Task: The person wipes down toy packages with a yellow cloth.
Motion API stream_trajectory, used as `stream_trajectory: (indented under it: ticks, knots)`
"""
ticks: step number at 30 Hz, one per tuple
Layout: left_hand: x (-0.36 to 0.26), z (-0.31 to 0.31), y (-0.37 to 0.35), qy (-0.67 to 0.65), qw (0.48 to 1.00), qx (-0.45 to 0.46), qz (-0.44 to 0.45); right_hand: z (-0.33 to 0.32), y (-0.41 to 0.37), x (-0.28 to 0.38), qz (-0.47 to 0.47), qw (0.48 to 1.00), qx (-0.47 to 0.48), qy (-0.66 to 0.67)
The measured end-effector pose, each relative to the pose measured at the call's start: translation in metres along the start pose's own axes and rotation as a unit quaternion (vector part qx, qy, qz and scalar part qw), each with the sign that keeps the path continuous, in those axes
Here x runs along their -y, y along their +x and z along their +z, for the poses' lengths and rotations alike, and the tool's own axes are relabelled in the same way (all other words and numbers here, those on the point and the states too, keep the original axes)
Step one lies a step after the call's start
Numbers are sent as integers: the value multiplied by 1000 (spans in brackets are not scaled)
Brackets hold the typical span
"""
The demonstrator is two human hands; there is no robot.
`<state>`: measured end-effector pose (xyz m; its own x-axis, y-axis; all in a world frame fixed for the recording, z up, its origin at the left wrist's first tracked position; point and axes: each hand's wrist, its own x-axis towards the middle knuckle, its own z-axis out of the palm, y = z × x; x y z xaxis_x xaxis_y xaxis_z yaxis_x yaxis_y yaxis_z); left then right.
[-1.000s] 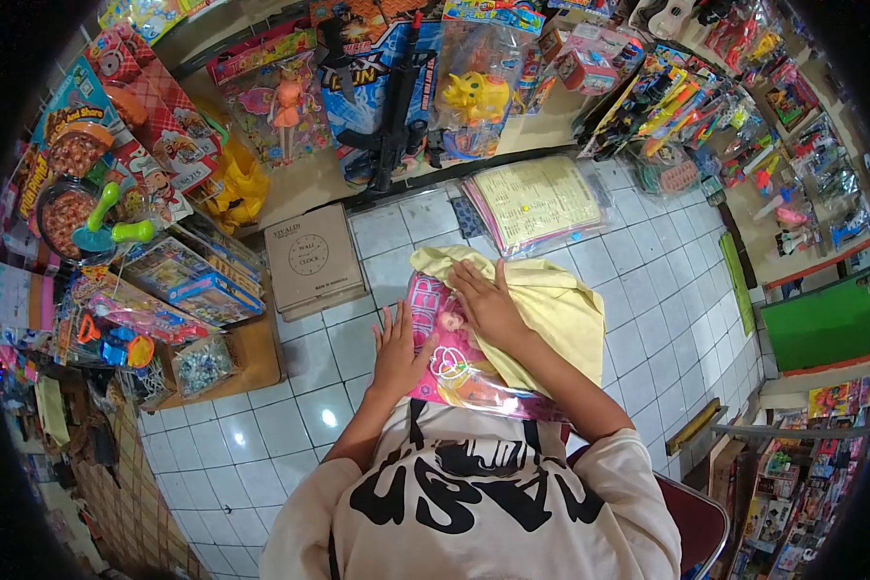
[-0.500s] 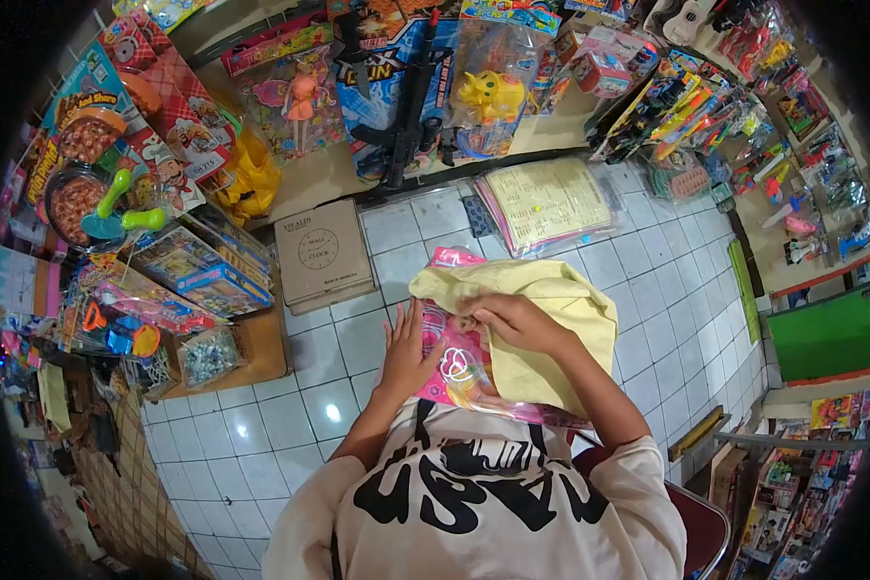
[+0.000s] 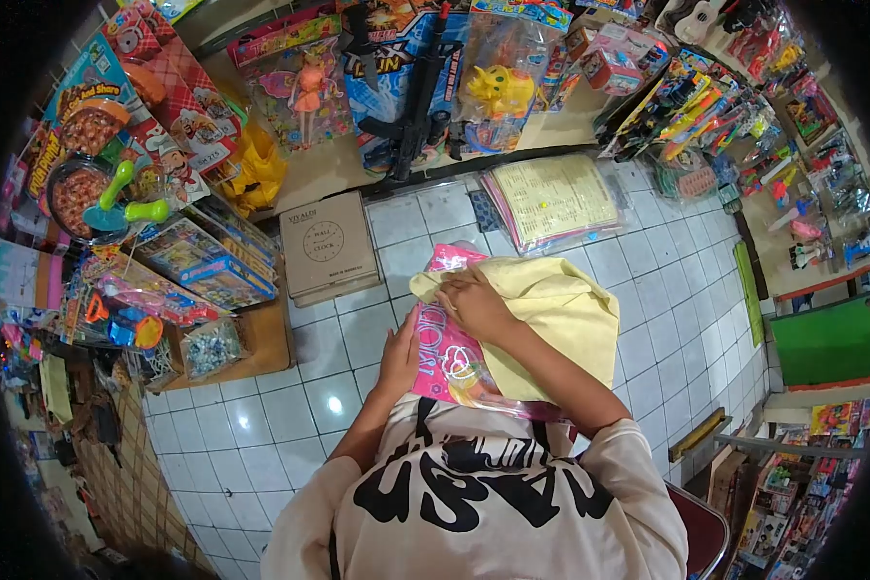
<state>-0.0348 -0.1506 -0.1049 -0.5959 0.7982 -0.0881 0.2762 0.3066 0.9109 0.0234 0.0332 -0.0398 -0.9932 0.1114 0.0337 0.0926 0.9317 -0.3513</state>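
While my left hand (image 3: pixel 397 360) rests, fingers straight, along the pink package (image 3: pixel 439 381) before my shirt (image 3: pixel 358 541), my right hand (image 3: pixel 476 304) curls on the yellow cloth (image 3: pixel 570 324) covering it; whether it grips, I cannot tell.

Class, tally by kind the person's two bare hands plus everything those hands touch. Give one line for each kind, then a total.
Bare hands: 2 (left hand, right hand)
Pale yellow cloth: 1
Flat pink toy pack in clear plastic: 1
Total: 4
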Motion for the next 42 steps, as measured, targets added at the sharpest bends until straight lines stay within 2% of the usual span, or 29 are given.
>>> stream_trajectory:
  ticks: [1,4,7,10,13,14,16,18,20,23,26,27,28,29,32,38,41,42]
  knots:
    - [3,2,-1,3,1000,-3,8,-6,-1,4,6,1000,20,13]
    - [9,5,-4,22,999,-15,34,-2,-12,5,-36,998,-46,24]
    - [4,5,-6,46,997,-26,55,-19,-24,-1,-29,986,-45,157]
    - [4,8,-5,54,996,-31,67,-41,-36,6,-31,980,-45,190]
    - [11,10,-6,66,993,-38,92,-58,-46,14,-76,982,-43,165]
    - [10,10,-7,69,993,-36,94,-67,-49,16,-26,974,-57,216]
    - [5,8,-7,65,994,-30,86,-85,-54,11,74,943,-85,314]
    - [-2,4,-5,51,996,-23,66,-92,-56,-13,231,864,-191,404]
    - [3,5,-4,40,997,-26,66,-124,-55,-12,249,815,-279,443]
    - [3,5,-3,13,998,-21,52,-157,-55,30,145,776,-269,552]
    - [7,5,-1,-35,999,-10,32,-117,-41,21,37,905,-261,333]
    - [9,6,0,-54,998,-8,24,-96,-34,22,51,932,-221,284]
    - [10,8,0,-62,998,-8,22,-71,-28,22,39,970,-161,178]
    - [11,8,0,-70,997,-10,20,-47,-24,21,26,992,-99,69]
    - [16,8,0,-85,996,-12,-2,15,-32,30,-12,990,-69,-123]
    - [27,12,-3,-73,997,-26,-2,-20,-41,40,-19,995,102,-2]
    - [24,13,-1,-61,997,-27,23,-15,-66,41,-132,991,38,-7]
    - [21,11,-2,-53,998,-27,35,-20,-74,43,-133,987,84,16]
